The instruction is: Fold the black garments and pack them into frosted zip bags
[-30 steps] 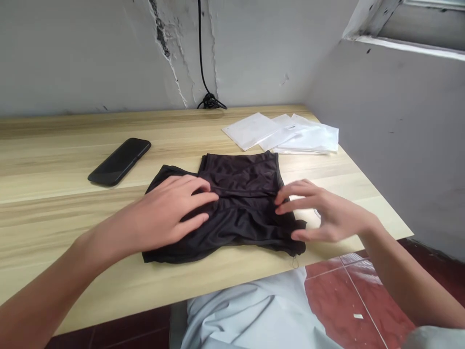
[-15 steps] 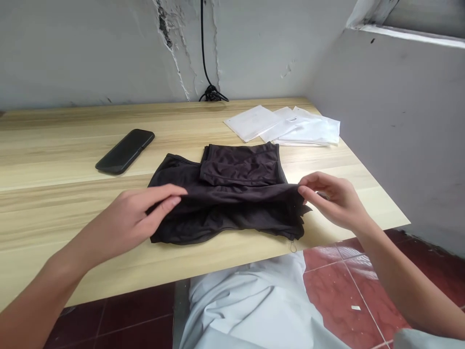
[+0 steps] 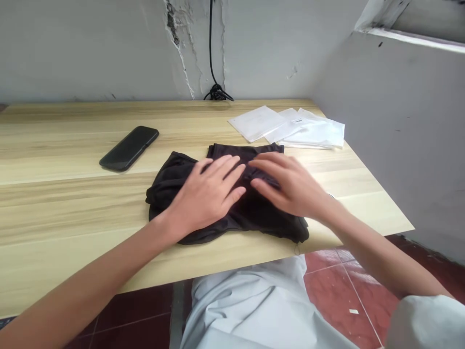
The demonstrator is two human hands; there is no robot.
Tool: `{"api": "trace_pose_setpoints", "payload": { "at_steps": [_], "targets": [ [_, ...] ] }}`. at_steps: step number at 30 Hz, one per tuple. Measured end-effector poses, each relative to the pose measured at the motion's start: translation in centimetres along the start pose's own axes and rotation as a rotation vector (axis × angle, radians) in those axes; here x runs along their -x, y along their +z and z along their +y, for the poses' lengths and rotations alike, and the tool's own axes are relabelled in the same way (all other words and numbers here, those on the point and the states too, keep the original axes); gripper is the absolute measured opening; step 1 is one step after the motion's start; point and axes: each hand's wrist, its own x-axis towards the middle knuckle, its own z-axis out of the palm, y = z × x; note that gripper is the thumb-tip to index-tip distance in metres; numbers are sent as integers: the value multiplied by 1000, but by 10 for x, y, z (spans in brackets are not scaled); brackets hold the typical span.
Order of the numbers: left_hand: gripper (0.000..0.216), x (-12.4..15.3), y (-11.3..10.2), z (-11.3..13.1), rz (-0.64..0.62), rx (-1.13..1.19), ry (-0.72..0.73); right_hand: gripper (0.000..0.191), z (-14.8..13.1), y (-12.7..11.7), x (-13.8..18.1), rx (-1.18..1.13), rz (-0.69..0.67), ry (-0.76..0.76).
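Note:
A dark, thin, stretchy garment (image 3: 261, 213) lies partly folded near the front edge of the table; its exact kind is unclear. My left hand (image 3: 210, 194) rests palm down over its middle with the fingers spread. Beside it, my right hand (image 3: 286, 182) lies over the right part of the cloth, fingers stretched out toward the left hand. Neither hand pinches the fabric. Both hands cover the folded-over layer at the centre. A loose thread loop hangs at the garment's lower right corner.
A black phone (image 3: 130, 148) lies on the wooden table (image 3: 65, 208) to the left. Several white plastic sleeves (image 3: 312, 133) overlap at the back right. A coiled black cable (image 3: 218, 92) sits against the peeling wall. The table's right edge meets a tiled floor (image 3: 341, 295).
Both hands have let go of the raised fabric edge and moved inward onto the cloth. That edge now lies folded down away from me. The view has shifted slightly.

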Motion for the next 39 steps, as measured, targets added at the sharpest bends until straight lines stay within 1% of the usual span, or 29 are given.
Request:
{"api": "trace_pose_setpoints", "payload": {
  "at_steps": [2,4,6,8,11,13,15,17,18,20,23,26,27,29,31,32,33,34,36,37,38,39],
  "targets": [
    [58,-7,15,-5,-79,16,-1,55,4,24,-12,82,-142,-61],
    [65,-6,26,-21,-150,46,-62,62,16,46,-16,120,-238,-63],
    [70,4,30,-42,-183,77,-129,64,28,60,-14,125,-285,-75],
    [70,21,27,-63,-174,89,-198,64,35,65,-11,121,-292,-89],
    [69,52,14,-86,-120,82,-350,64,35,64,-8,107,-282,-86],
    [68,70,3,-94,-20,89,-490,63,31,61,-9,72,-276,-68],
    [63,81,-8,-94,90,128,-658,62,28,55,-10,5,-258,-52],
    [49,84,-17,-90,159,212,-807,59,28,48,-11,-86,-210,-37],
    [42,83,-20,-86,182,257,-856,57,28,44,-11,-134,-174,-24],
    [31,78,-25,-79,222,314,-880,51,30,37,-11,-221,-90,11],
    [24,66,-33,-72,297,329,-876,41,36,33,-10,-313,7,45],
    [18,48,-45,-67,372,396,-860,33,40,33,-10,-363,83,21],
    [16,39,-49,-64,399,420,-824,31,41,34,-11,-373,115,9],
    [14,19,-52,-52,452,411,-693,27,43,34,-12,-391,186,-12],
    [13,-4,-45,-32,442,299,-516,23,46,35,-13,-403,245,-19],
    [15,-15,-38,-21,403,221,-423,21,48,35,-13,-408,266,-20],
    [17,-24,-30,-10,319,164,-354,19,49,36,-14,-413,277,-20],
    [18,-32,-21,0,185,133,-303,18,50,36,-14,-418,282,-18],
    [23,-39,-8,13,-49,132,-123,16,52,37,-16,-429,281,-11],
    [29,-38,-5,16,-118,150,-45,15,53,37,-16,-435,275,-9],
    [35,-35,-5,15,-140,169,7,15,53,38,-17,-441,269,-8],
    [40,-31,-6,11,-122,180,22,15,53,38,-17,-446,264,-10]
  ]
}}
